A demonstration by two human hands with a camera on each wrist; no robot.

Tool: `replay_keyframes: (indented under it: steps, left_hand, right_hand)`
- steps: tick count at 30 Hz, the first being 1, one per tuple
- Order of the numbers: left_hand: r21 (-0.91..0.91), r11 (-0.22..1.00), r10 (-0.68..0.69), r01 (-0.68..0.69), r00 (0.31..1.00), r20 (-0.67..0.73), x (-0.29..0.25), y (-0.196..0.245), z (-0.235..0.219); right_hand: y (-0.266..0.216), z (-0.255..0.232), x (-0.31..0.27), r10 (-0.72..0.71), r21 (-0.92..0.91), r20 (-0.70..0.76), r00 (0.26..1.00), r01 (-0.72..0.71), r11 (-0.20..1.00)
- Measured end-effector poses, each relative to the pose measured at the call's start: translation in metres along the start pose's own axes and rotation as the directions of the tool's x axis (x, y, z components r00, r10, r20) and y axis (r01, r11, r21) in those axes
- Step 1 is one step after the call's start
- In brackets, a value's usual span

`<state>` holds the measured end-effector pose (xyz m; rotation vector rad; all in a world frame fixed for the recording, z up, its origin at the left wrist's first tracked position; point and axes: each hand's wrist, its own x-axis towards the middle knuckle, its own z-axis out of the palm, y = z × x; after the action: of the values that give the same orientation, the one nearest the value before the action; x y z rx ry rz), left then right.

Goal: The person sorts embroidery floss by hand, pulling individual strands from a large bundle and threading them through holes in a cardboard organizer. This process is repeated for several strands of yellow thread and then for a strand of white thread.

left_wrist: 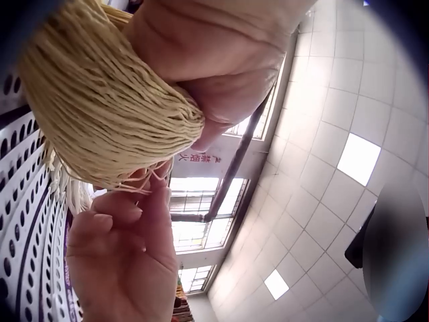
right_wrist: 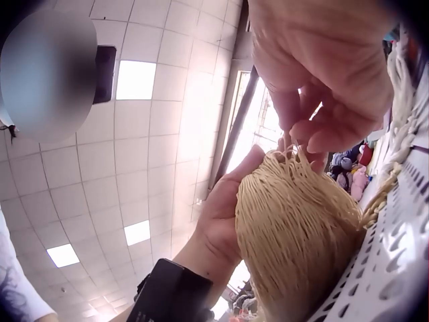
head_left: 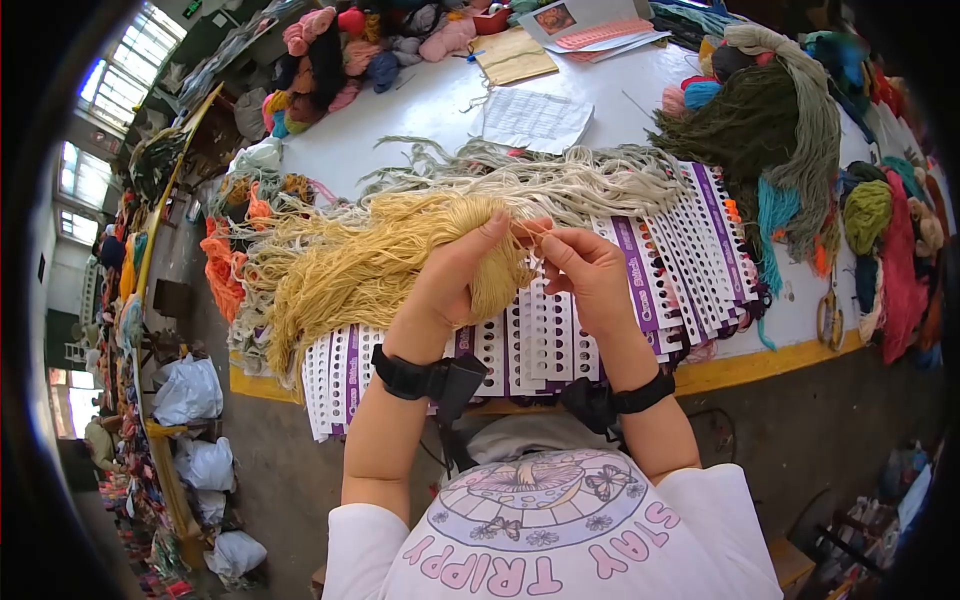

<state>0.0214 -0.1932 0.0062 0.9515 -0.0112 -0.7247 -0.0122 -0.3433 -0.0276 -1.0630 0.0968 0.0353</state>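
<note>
A thick hank of yellow yarn lies across perforated white and purple cards, its end raised in the left hand. That hand's thumb and fingers curl round the yarn bundle in the left wrist view. At the hank's looped end, the right hand pinches a few strands between thumb and fingertips. In the right wrist view the right hand is above the loops of the yarn, and the left hand holds the bundle from the side.
Pale grey-white yarn lies behind the hank. Farther back are a sheet of paper, a wooden board and coloured yarn balls. Dark green yarn and scissors are at the right, near the yellow table edge.
</note>
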Motion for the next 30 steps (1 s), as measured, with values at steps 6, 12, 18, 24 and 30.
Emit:
replay_keyframes:
  steps: [6, 12, 18, 24, 30]
  left_hand:
    - [-0.012, 1.000, -0.017, 0.018, 0.999, 0.040, 0.002, -0.003, -0.003]
    - [0.013, 1.000, -0.012, 0.012, 1.000, -0.011, 0.000, -0.001, -0.004]
    - [0.031, 1.000, 0.002, -0.002, 1.000, -0.002, 0.003, -0.001, -0.013]
    - [0.016, 0.999, -0.040, 0.039, 0.998, 0.057, 0.007, -0.003, -0.015]
    - [-0.076, 0.995, -0.054, 0.058, 0.997, 0.056, 0.005, -0.003, -0.012]
  right_hand:
    - [0.003, 0.001, -0.001, 0.010, -0.248, 0.046, 0.999, 0.002, 0.969]
    - [0.007, 0.000, 0.001, 0.002, -0.167, 0.025, 1.000, 0.002, 0.986]
    - [0.009, -0.007, 0.001, 0.071, 0.102, 0.008, 0.997, -0.072, 0.992]
    - [0.006, 0.001, 0.000, -0.050, -0.326, 0.062, 0.997, 0.068, 0.943]
    - [0.010, 0.000, -0.001, -0.093, -0.329, 0.042, 0.995, 0.102, 0.939]
